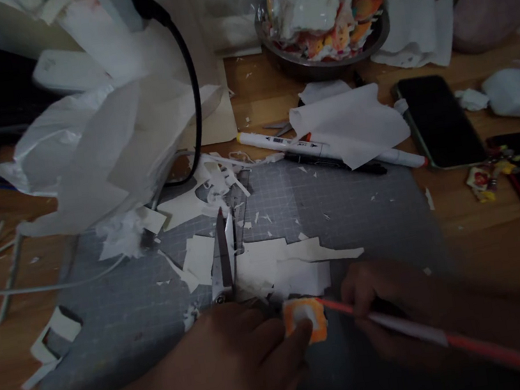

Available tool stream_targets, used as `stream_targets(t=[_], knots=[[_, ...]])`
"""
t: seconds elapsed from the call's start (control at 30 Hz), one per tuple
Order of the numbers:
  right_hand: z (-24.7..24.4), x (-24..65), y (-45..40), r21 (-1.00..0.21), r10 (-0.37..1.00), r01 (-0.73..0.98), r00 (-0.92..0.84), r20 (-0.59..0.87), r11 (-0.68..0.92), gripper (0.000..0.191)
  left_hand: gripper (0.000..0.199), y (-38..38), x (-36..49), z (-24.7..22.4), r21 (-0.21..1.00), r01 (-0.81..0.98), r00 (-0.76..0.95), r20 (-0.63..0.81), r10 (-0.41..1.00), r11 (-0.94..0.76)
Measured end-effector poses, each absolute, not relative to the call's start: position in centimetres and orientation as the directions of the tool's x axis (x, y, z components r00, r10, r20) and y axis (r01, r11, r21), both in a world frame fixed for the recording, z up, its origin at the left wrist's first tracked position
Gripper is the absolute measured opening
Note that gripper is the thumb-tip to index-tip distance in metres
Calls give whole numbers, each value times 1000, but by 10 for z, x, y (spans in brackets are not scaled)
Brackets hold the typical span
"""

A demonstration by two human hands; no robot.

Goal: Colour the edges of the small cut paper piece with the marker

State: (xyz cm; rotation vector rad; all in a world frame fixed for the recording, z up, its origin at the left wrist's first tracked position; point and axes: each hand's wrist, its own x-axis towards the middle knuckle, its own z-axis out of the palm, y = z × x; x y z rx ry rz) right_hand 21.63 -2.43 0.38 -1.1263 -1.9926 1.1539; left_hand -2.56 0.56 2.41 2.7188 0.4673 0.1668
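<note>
My left hand [258, 356] rests at the bottom middle, with a fingertip pressed on a small square piece [320, 327] that has an orange border and a pale centre. The other fingers are curled, and the thumb side is partly hidden. To its right, my right hand [386, 306] is closed around a slim red and white pen-like tool [419, 329], whose red tip meets the upper right corner of the square. Open-bladed scissors [223, 261] lie just beyond my left hand, beside white paper pieces [275, 267] on the grey cutting mat [364, 212].
A metal bowl [329, 68] of colourful scraps stands at the back. White markers [282, 143] lie partly under a crumpled tissue [351, 124]. Two phones, one nearer [440, 121], are at right. A black cable [193, 82] and plastic sheets [84, 149] occupy the left.
</note>
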Motion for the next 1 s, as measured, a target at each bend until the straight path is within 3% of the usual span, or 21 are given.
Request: stream_targets(t=[0.33, 0.47, 1.0], knots=[[9, 219, -24, -898, 866, 386, -499, -9, 213, 20, 25, 6, -25, 23, 381, 285, 944, 50, 328, -880], [6, 218, -24, -890, 868, 370, -494, 53, 265, 22, 25, 6, -25, 22, 369, 271, 947, 63, 315, -889], [4, 219, -24, -882, 859, 402, -513, 7, 247, 19, 20, 7, -25, 19, 370, 279, 930, 127, 345, -886]])
